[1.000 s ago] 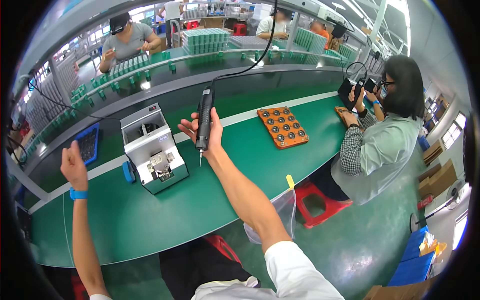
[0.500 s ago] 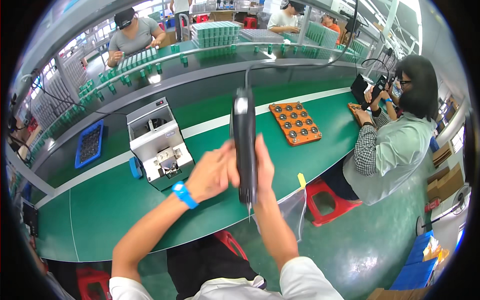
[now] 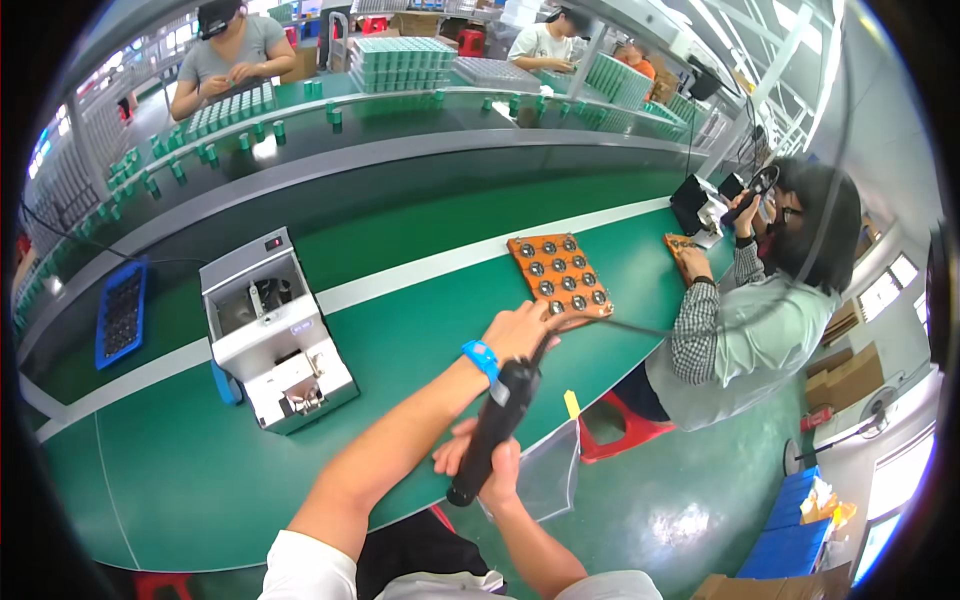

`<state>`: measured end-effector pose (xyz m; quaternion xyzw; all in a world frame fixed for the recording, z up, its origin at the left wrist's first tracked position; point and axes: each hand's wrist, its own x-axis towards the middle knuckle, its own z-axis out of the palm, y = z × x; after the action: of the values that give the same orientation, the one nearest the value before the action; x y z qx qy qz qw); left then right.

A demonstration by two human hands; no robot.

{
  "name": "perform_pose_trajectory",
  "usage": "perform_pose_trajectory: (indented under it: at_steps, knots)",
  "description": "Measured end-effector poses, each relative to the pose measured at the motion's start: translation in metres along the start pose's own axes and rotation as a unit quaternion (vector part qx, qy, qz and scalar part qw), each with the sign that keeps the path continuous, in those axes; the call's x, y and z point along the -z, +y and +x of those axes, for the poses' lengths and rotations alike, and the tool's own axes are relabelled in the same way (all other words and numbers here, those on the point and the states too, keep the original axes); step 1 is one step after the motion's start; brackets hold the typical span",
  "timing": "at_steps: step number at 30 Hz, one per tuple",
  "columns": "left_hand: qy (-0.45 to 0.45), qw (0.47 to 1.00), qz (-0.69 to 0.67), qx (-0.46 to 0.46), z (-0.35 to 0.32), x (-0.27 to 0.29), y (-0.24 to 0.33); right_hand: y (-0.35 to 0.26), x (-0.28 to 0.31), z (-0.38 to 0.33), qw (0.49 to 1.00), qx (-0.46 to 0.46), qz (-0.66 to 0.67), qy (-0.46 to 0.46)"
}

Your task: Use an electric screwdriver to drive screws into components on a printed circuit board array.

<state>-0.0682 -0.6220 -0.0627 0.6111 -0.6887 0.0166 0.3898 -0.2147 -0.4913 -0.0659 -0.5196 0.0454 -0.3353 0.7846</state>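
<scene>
Green tabletop point(image 3: 430, 290), orange tray point(image 3: 552, 276) at the left hand point(image 3: 518, 330), pinch unclear, black corded tool point(image 3: 492, 425) inside the curled right hand point(image 3: 503, 485).

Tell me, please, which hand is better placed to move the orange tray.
Probably the left: the left hand is at the near edge of the orange tray, while the right hand holds the black corded tool, farther from the tray.
</scene>
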Motion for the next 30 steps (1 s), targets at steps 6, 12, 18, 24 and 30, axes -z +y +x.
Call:
perform_pose_trajectory:
  at_steps: [6, 12, 18, 24, 30]
  knots:
    - [-0.048, 0.999, 0.020, -0.004, 0.012, 0.002, 0.000, 0.003, 0.002, -0.006, 0.998, 0.013, -0.063, 0.024]
    - [-0.027, 0.999, 0.024, -0.040, -0.009, 0.021, 0.003, 0.005, 0.001, -0.004, 0.995, 0.043, -0.073, 0.043]
    - [-0.073, 0.996, 0.043, -0.027, -0.065, 0.071, 0.014, 0.006, -0.004, -0.002, 0.994, 0.067, -0.035, 0.079]
    - [-0.091, 0.988, 0.117, -0.041, -0.131, 0.122, 0.036, -0.018, -0.017, -0.012, 0.995, 0.037, 0.031, 0.092]
    - [-0.072, 0.990, 0.119, -0.026, -0.191, 0.156, 0.070, -0.072, 0.019, 0.000, 0.967, 0.145, 0.036, 0.207]
